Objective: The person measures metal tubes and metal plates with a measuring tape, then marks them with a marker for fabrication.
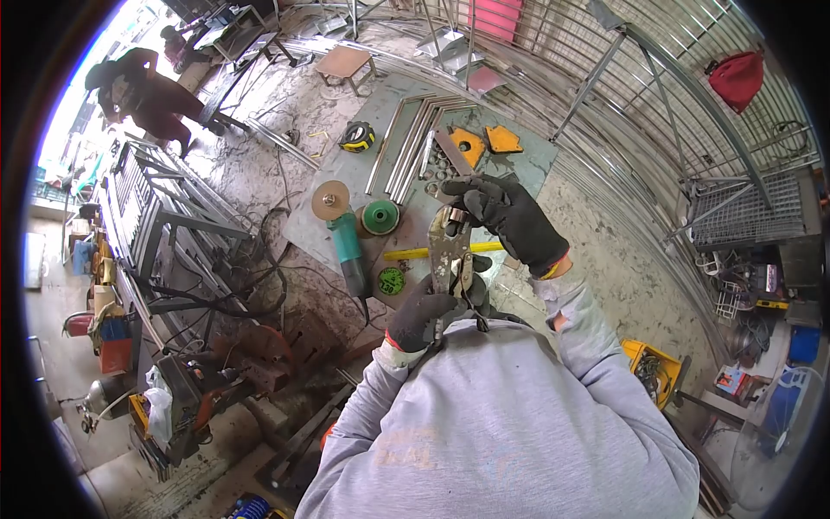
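Observation:
My left hand (421, 318), in a black glove, is closed around the handles of worn locking pliers (439, 251), held upright in front of my chest. At the upper end of the pliers, my gloved right hand (516, 221) pinches a small shiny metal piece (456, 216). Whether the jaws grip that piece is hard to make out. Beyond my hands lies a metal plate (324, 229) with a teal angle grinder (347, 255), a green disc (379, 217), a yellow ruler-like strip (406, 253) and a round green label (391, 280) on it.
Bent metal tubes (412, 147), small rings (435, 173), orange magnetic squares (502, 139) and a tape measure (356, 136) lie farther back. A metal frame rack (164, 229) and cables stand left, near another person (143, 91). A yellow bin (650, 372) is at right.

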